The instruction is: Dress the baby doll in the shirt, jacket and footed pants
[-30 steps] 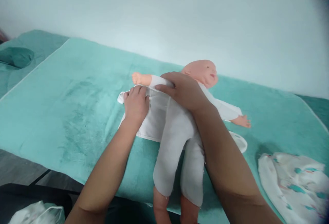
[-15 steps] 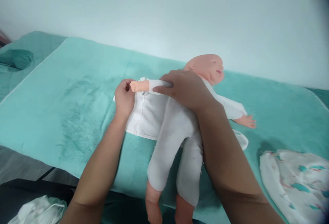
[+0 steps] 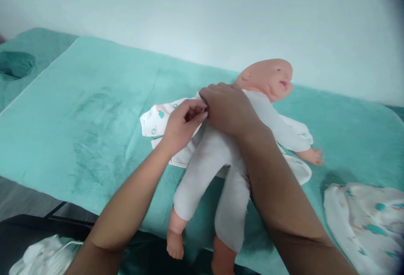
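Note:
A baby doll (image 3: 208, 153) in a white bodysuit lies on its back, head toward the far right and legs toward me. Beneath it is a white baby shirt (image 3: 181, 157), spread out, with a printed sleeve (image 3: 154, 121) reaching left. My left hand (image 3: 181, 127) is over that sleeve, thumb and fingertips pinched beside my right hand; what they pinch is hidden. My right hand (image 3: 229, 108) is wrapped over the doll's upper body, its fingertips out of sight. The doll's arm on that side is hidden by my hands. Its other arm (image 3: 298, 140) stretches right, bare hand showing.
A teal padded table cover (image 3: 104, 68) lies under everything, with a hole (image 3: 15, 64) at its left end. Printed cloth (image 3: 366, 224) is bunched at the right front. A crumpled white bundle (image 3: 44, 256) sits on something dark at lower left. A pale wall rises behind.
My left hand has moved right, from the doll's hand to beside my right hand. The doll's near-left arm is no longer visible. The printed sleeve now shows, and the doll's head has shifted right.

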`<state>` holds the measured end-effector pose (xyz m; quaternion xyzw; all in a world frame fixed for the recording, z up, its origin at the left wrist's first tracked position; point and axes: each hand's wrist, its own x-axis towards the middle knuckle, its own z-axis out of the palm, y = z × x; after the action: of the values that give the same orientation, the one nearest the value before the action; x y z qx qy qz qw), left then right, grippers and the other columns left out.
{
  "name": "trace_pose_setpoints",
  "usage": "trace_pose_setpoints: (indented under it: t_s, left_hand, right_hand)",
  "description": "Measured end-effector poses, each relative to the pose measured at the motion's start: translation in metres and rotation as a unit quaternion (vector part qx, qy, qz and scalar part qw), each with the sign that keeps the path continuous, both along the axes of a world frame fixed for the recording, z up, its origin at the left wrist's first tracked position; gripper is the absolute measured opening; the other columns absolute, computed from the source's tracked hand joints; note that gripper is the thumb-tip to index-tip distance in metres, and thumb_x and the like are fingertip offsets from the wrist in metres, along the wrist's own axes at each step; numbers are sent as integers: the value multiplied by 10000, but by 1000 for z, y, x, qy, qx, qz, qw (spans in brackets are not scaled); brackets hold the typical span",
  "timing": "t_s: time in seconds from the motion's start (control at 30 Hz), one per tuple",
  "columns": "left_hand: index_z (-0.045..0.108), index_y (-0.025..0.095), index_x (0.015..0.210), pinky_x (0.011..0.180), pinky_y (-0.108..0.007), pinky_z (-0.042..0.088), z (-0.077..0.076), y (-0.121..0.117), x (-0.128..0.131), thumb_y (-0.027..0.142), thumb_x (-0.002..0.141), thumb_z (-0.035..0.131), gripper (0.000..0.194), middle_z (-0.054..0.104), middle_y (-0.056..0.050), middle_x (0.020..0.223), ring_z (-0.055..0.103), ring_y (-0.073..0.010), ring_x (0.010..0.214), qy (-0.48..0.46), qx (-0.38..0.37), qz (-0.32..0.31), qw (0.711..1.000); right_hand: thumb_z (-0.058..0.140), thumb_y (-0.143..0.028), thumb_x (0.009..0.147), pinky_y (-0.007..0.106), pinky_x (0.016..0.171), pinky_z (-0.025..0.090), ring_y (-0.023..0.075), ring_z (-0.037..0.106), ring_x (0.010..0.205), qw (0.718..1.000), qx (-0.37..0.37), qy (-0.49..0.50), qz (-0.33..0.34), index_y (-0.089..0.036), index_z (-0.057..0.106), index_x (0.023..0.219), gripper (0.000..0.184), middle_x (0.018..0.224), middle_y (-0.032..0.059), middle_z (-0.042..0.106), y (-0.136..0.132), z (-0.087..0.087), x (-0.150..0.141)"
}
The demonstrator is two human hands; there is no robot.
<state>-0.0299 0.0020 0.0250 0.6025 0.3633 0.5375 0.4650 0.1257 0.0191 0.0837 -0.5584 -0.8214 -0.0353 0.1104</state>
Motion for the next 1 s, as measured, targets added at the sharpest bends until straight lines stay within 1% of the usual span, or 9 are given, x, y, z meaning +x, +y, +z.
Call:
trace_pose_setpoints:
  t_s: [0.07,0.17,0.3,0.37,0.47,0.63,0.77,0.9,1.0]
  left_hand:
    - [655,235,996,728,-274,464,-2,-2,2,210,911,650,89,615,8,849,567,-123,774,29,13,-12,999]
    - [627,239,1077,740,-282,464,-8,-1,-4,233,903,659,178,614,3,902,555,-125,762,69,-12,65,995]
    - [629,233,1063,749,-307,437,-10,1,-15,389,897,679,233,644,-11,899,559,-158,758,196,-58,136,969]
    - [642,233,994,749,-323,417,-12,1,-17,439,918,637,220,639,-11,825,563,-188,763,257,-48,128,957]
    - [634,224,909,797,-336,419,-16,2,-17,406,950,567,198,640,-26,834,577,-207,816,271,11,132,954]
    - [631,211,978,938,-318,442,-13,3,-14,370,942,570,174,678,-58,1068,598,-197,1012,159,44,156,974]
    - [629,207,936,864,-292,450,-1,3,-4,371,940,584,171,657,-11,922,576,-168,877,115,-6,145,983]
    - [615,198,892,804,-263,437,10,6,5,386,926,592,193,617,8,859,548,-148,821,102,-33,138,985]
    - [603,196,880,790,-258,428,16,9,11,382,923,585,192,605,8,847,538,-145,810,116,-31,131,984]
  right_hand:
    - [518,-185,901,433,867,426,290,611,957,999,-7,31,17,-213,660,972,161,972,109,697,-4,4,-1]
    - [530,-214,909,405,913,459,271,605,1095,991,28,128,0,-250,635,1117,236,1208,85,680,-15,12,7]
    - [515,-327,946,390,860,468,260,616,1021,942,146,204,-222,-241,641,1040,179,1170,118,677,-34,9,43]
    - [483,-408,967,405,813,459,276,627,913,913,120,206,-330,-229,648,1016,248,1013,121,703,-47,-3,65]
    - [399,-531,995,417,771,450,308,645,840,892,39,219,-394,-221,665,1120,427,900,130,732,-67,-25,90]
    - [301,-601,1013,456,818,463,359,681,925,896,29,254,-362,-209,650,1292,594,1001,175,770,-91,-40,100]
    - [321,-643,998,501,884,473,380,685,999,888,-3,305,-344,-207,627,1355,642,1047,187,769,-93,-39,104]
    - [437,-708,942,452,941,497,333,666,1108,831,-41,471,-292,-206,471,1513,760,1218,177,728,-87,-51,105]
    - [507,-688,920,387,882,532,291,660,1106,781,-75,577,-227,-231,355,1574,812,1329,167,678,-79,-59,103]
